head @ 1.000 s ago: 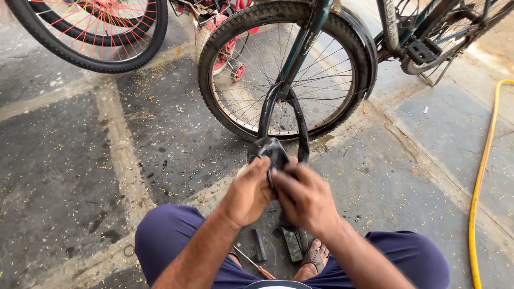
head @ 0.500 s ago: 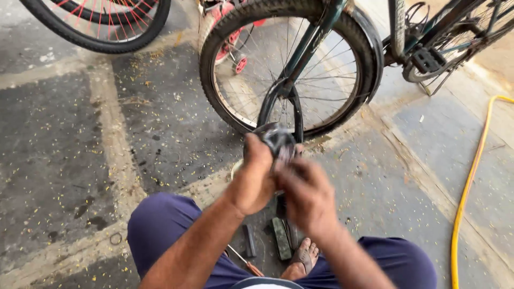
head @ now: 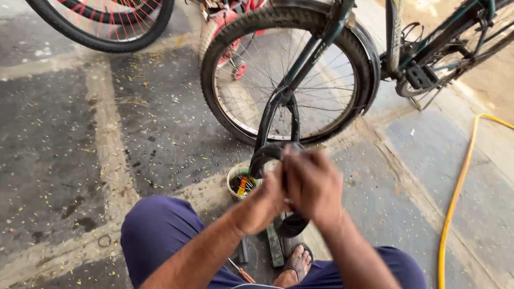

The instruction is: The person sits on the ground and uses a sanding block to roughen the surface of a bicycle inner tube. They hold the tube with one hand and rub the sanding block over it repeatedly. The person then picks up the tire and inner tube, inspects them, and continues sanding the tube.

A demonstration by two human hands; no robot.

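A black rubber inner tube [head: 266, 127] hangs out of the bicycle wheel [head: 289, 69] and runs down to my hands. My left hand [head: 261, 205] and my right hand [head: 312, 184] are both closed on the tube's lower part, close together above my lap. A loop of the tube [head: 292, 226] sags below my right hand. Both hands are blurred with motion. The wheel stands upright just beyond them, with a dark green frame.
A small tub [head: 241, 181] with colourful bits sits on the ground left of my hands. Flat dark tools [head: 275, 247] lie by my sandalled foot [head: 297, 262]. A yellow hose [head: 461, 192] runs along the right. Another bicycle wheel [head: 107, 24] with red spokes stands at top left.
My hands have pulled back toward me and a little lower with the tube, away from the wheel. The tub has come into sight beside them.
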